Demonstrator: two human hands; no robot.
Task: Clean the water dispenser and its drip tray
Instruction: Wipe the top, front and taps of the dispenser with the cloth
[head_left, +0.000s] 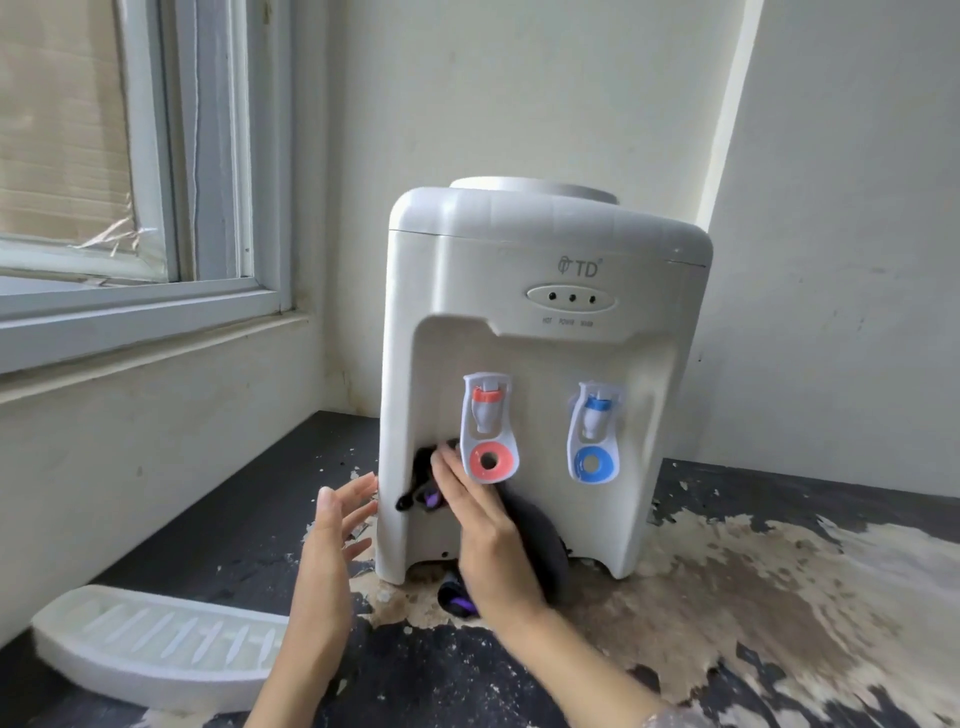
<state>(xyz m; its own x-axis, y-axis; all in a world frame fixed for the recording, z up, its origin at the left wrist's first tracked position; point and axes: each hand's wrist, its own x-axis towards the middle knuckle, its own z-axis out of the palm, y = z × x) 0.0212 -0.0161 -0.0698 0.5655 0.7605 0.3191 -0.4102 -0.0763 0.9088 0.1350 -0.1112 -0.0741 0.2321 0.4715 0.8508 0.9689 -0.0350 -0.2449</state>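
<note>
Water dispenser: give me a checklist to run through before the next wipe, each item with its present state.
1. Drip tray off the water dispenser, lying to its left: ok.
2. Dark cloth pressed against the recess by the right hand: ok.
3. Left hand steadying the body: not ok, open beside it.
4. Red tap clear of the cloth: ok.
5. Countertop sound: not ok, peeling.
6. Unplugged: cannot tell.

White dispenser (540, 332), red (488, 460) & blue taps (596, 465); cloth (540, 551) prob. black w/ purple.
</note>
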